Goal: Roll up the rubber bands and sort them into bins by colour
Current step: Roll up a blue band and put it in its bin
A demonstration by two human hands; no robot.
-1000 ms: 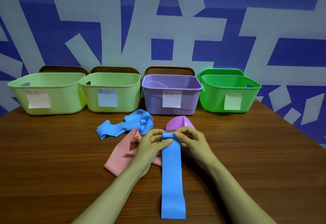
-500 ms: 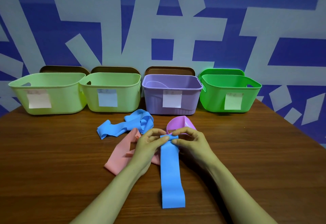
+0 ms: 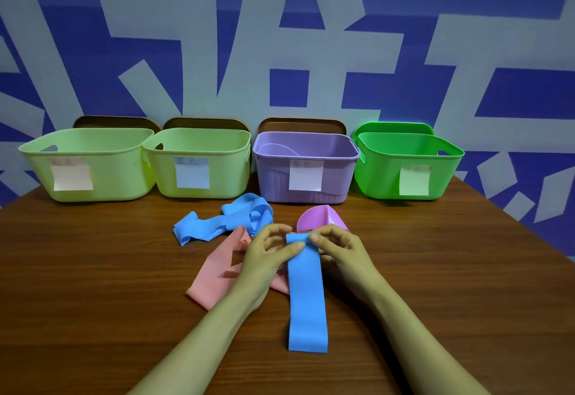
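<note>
The far end of a long, flat blue rubber band [image 3: 306, 301] is being pinched from both sides. The left hand [image 3: 267, 254] is gripping its left corner and the right hand [image 3: 339, 251] its right corner, each with the thumb and curled fingers closed on the rubber, where the edge seems to be curling over slightly. The rest of this band is lying flat on the brown wooden table [image 3: 93, 270], stretched toward the person between the two forearms. Immediately left of the band, a flat salmon-pink rubber band [image 3: 217, 276] is being partly covered by the left hand and wrist. Beyond it and to the left, a crumpled blue rubber band [image 3: 230, 220] is lying in loose folds. Just beyond the band's pinched end, behind the right hand, a violet-pink rubber band [image 3: 322, 219] is standing as an open loop. Farther beyond, four plastic bins are lined up along the table's back edge, each with a paper label on its front. A pale green bin [image 3: 124, 176] is standing far to the left, and a second pale green bin [image 3: 230, 170] is next to it. A lilac bin [image 3: 273, 176] is straight beyond the band, and a bright green bin [image 3: 382, 176] is off to the right.
</note>
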